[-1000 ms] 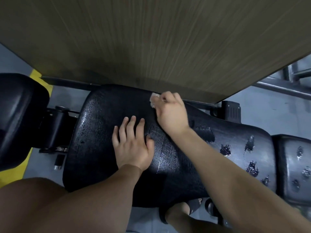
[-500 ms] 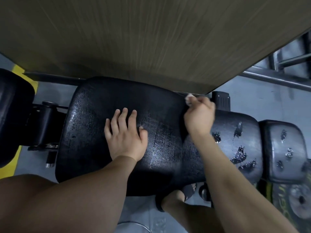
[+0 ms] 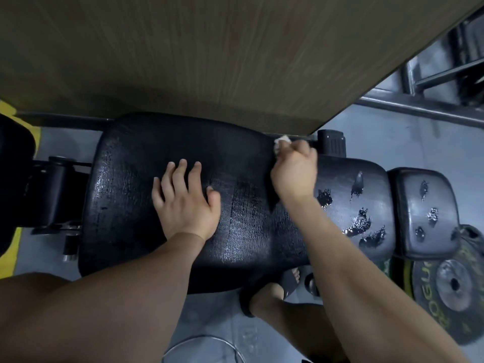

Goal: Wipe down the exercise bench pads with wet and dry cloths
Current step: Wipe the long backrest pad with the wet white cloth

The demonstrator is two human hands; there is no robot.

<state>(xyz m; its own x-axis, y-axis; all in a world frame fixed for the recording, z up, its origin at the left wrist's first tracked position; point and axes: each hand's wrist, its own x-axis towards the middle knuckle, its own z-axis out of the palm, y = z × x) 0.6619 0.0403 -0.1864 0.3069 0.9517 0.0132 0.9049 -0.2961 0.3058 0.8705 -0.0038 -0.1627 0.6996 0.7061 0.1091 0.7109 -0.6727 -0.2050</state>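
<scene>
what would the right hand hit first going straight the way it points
Probably the wood panel beyond the bench pad; right hand and cloth sit close, depth unclear.

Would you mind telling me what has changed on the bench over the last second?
The right hand, gripping the white cloth, swept rightward along the far edge of the pad, away from the left hand. The left hand stayed flat on the pad; the cloth stayed gripped.

We see the big black leatherette bench pad (image 3: 136,200) cracked and rough-grained, glossy where wet. The smaller black end pad (image 3: 425,203) looks dusty matt with shiny wet blotches. The crumpled white cloth (image 3: 282,140) is soft fabric. The brown wood-grain panel (image 3: 209,61) is matt; the grey metal bars (image 3: 419,110) faintly gleam.
</scene>
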